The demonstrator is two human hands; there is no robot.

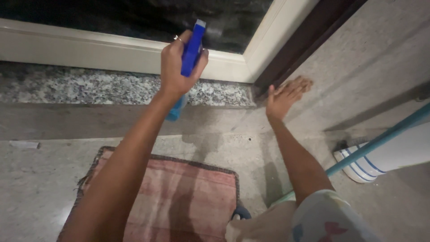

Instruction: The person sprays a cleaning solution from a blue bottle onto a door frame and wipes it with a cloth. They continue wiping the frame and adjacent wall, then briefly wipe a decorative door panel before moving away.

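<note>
My left hand point(177, 62) is raised toward the bottom of a white window frame point(89, 49) and grips a blue spray bottle point(192, 47) by its blue head; the pale blue body shows below my wrist. The nozzle points at the dark glass point(134, 15). My right hand point(284, 96) rests flat with fingers spread against the grey wall beside a dark brown frame edge point(304, 42), holding nothing.
A speckled granite sill point(89, 87) runs under the window. A pink worn mat point(179, 197) lies on the floor below my arms. At the right, a teal pole point(380, 139) leans over a white object with blue stripes point(363, 166).
</note>
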